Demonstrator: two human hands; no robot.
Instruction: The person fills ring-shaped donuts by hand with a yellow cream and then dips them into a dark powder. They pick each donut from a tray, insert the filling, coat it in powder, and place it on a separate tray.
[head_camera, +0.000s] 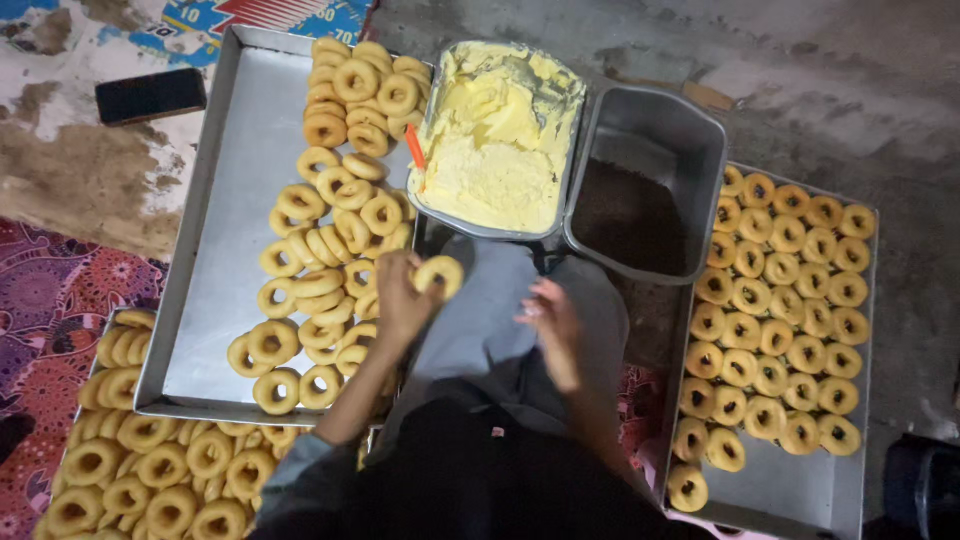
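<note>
Fingers (418, 283) of the left hand (400, 295) are curled and pinch one ring doughnut (440, 274) by its left edge. This held doughnut stands out to the right of the fingertips, its hole facing the camera, just below the near end of the butter tub (500, 135). The thumb position behind the ring cannot be told.

Right hand (552, 325) holds nothing. Its fingers are loosely bent and close together, pointing up toward the butter tub; it hovers over the grey cloth (480, 330) on the person's lap, apart from the held doughnut.

Layout relative to the butter tub:
- The tub is a rectangular metal container filled with pale yellow spread. An orange-handled tool (414, 148) rests against its left wall.
- Touching its right side is a second metal container (650, 180) with a dark brown layer at its bottom.
- Left of the tub lies a large metal tray (215, 200). Plain ring doughnuts (340, 200) are piled along the tray's right side; its left part is bare metal.
- Lower left of the tub, partly under the large tray, another tray (150, 470) holds more rings.
- Right of the dark-filled container, a further tray (800, 490) carries doughnuts in rows (790, 300).
- Far left of the tub, a dark phone (150, 96) lies on the floor.
</note>
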